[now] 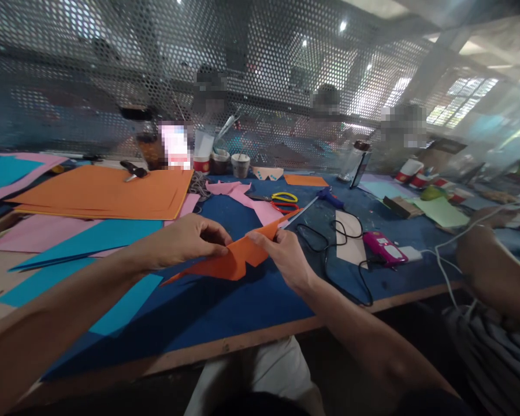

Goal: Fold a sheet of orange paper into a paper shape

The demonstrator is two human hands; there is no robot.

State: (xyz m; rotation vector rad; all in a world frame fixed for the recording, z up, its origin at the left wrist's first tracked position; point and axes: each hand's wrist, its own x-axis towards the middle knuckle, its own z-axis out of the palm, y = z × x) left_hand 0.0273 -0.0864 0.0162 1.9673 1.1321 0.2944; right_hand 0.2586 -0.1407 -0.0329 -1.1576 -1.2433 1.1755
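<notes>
A cut piece of orange paper (229,264), with a notch in its lower edge, is held up over the blue tabletop between both hands. My left hand (190,240) is closed, its thumb and forefinger pinching the paper's upper edge. My right hand (290,260) grips the other end, thumb on the near face and the remaining fingers partly hidden behind. Just past that hand lie a pale thin strip (301,212) and a blue-handled tool (331,199), whose kind I cannot make out. Scissors with red handles (285,206) and a yellow handle loop (285,197) are behind the paper.
Large orange sheets (99,193) and blue sheets (125,303) lie to the left. A magenta device (385,248) with black cable sits right of my hand. Paper cups (240,165) stand against the perforated screen (260,75). Another person's arm (494,260) is at far right.
</notes>
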